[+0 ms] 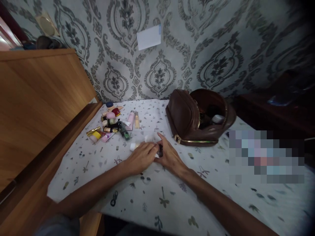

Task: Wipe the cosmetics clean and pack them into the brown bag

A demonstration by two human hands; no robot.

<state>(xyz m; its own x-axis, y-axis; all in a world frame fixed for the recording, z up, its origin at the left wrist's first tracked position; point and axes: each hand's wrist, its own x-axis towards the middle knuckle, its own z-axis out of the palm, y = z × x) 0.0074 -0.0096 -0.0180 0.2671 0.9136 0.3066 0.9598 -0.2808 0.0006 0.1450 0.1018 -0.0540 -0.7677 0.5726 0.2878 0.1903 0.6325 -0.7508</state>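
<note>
My left hand [142,158] and my right hand [171,157] meet over the patterned cloth [145,200]. My right hand is closed around a small dark item [160,150], mostly hidden by the fingers. The fingers of my left hand press together on a white wipe or tissue [150,138] against that item. A white-capped tube [133,147] lies beside my left hand, partly covered by it. Beyond, to the right, stands an open brown leather bag [183,113] with a white-topped item [218,119] inside.
Several cosmetics lie in a cluster at the back left, among them a pink tube [130,120], a yellow-banded jar [95,136] and a red-lidded jar [115,112]. A wooden panel [44,98] borders the left side. The patterned wall [159,75] rises behind. A blurred patch covers the right.
</note>
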